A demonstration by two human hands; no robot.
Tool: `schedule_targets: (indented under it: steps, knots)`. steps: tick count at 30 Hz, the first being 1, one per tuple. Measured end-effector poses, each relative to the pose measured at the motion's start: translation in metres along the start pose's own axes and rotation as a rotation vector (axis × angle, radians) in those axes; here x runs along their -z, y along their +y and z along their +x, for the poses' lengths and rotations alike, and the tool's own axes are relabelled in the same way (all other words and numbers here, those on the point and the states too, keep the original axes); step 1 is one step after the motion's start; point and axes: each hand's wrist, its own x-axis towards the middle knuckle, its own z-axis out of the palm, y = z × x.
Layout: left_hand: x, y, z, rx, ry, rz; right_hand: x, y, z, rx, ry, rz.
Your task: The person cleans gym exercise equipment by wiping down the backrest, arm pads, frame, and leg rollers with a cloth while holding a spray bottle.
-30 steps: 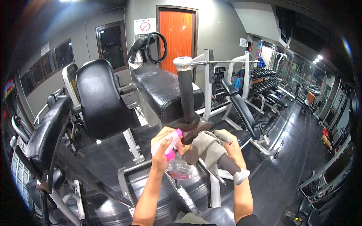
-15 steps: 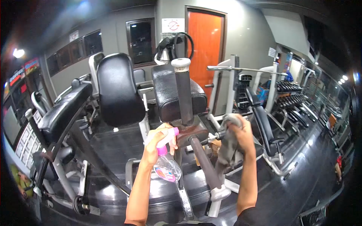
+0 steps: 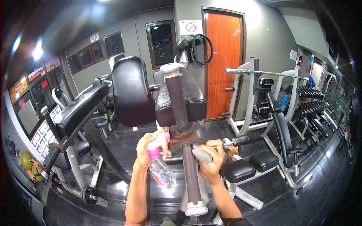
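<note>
Left grip (image 3: 144, 151) is closed around the white spray head of a clear spray bottle (image 3: 162, 174), with the pink nozzle (image 3: 167, 135) turned to the right and the pink collar (image 3: 154, 152) left visible below the fingers. The bottle is tilted, its base carried down and to the right, just beside a dark padded handle (image 3: 191, 175). A coloured label is seen through or on the clear wall; whether any liquid is held inside cannot be told. The left forearm is raised almost upright from the lower edge of the view.

By the right grip (image 3: 213, 162), a grey cloth (image 3: 202, 154) is clasped under curled fingers at the upper right side of the handle; the cloth is blurred, so its exact contact cannot be made out. The right forearm is slanted up and leftward from the lower right. Beyond both grips, an upright handle (image 3: 176, 100), topped by a whitish cap (image 3: 170, 70), is seen in front of a black pad (image 3: 196, 103).
</note>
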Motion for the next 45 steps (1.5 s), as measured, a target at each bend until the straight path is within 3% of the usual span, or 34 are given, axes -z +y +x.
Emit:
schedule_targets:
  steps: [3,9,11,15,17,19,23,24,27,30,33,37,39,41,43,45]
  knots:
    - [-0.006,0.002,-0.003,0.002,0.054,0.076,-0.011,-0.001,0.006,0.069,0.101,-0.124]
    - [-0.006,0.002,-0.004,-0.015,0.043,0.123,-0.005,-0.019,0.001,-0.033,0.051,-0.174]
    - [-0.008,0.002,-0.006,-0.017,0.049,0.116,-0.009,-0.002,-0.017,0.015,0.149,-0.201]
    - [-0.009,-0.001,-0.006,-0.042,0.073,0.104,0.000,0.007,-0.034,0.075,0.092,-0.184]
    - [-0.009,-0.002,-0.005,-0.043,0.078,0.096,0.007,-0.003,-0.018,0.119,0.246,-0.200]
    - [-0.008,-0.004,-0.007,-0.038,0.087,0.079,0.013,-0.023,0.010,0.097,0.249,-0.250]
    - [-0.005,-0.006,-0.004,-0.034,0.049,0.071,0.005,-0.022,0.018,-0.034,0.020,-0.161]
    - [-0.004,-0.006,-0.004,-0.039,0.037,0.077,0.002,-0.009,0.002,0.047,0.028,-0.224]
    - [-0.004,-0.007,-0.001,-0.047,0.013,0.067,-0.009,0.000,-0.025,-0.029,0.150,-0.177]
    - [-0.003,-0.009,-0.003,-0.046,-0.013,0.034,-0.004,-0.012,-0.040,-0.108,-0.004,-0.241]
    - [-0.002,-0.007,-0.001,-0.071,-0.078,0.014,-0.019,0.003,-0.084,-0.232,0.002,-0.140]
    - [0.003,-0.005,-0.008,-0.088,-0.080,0.004,-0.036,-0.055,-0.055,-0.121,-0.004,-0.363]
    - [0.008,0.001,-0.015,-0.088,-0.063,-0.011,-0.063,-0.055,-0.052,-0.384,0.356,-0.241]
    - [0.014,0.005,-0.021,-0.139,-0.084,-0.024,-0.083,-0.058,-0.043,-0.361,0.381,-0.281]
    - [0.021,0.011,-0.026,-0.154,-0.067,-0.012,-0.104,-0.066,-0.032,-0.521,0.607,0.013]
    - [0.029,0.014,-0.029,-0.144,-0.081,-0.012,-0.105,-0.063,-0.033,-0.478,0.600,-0.085]
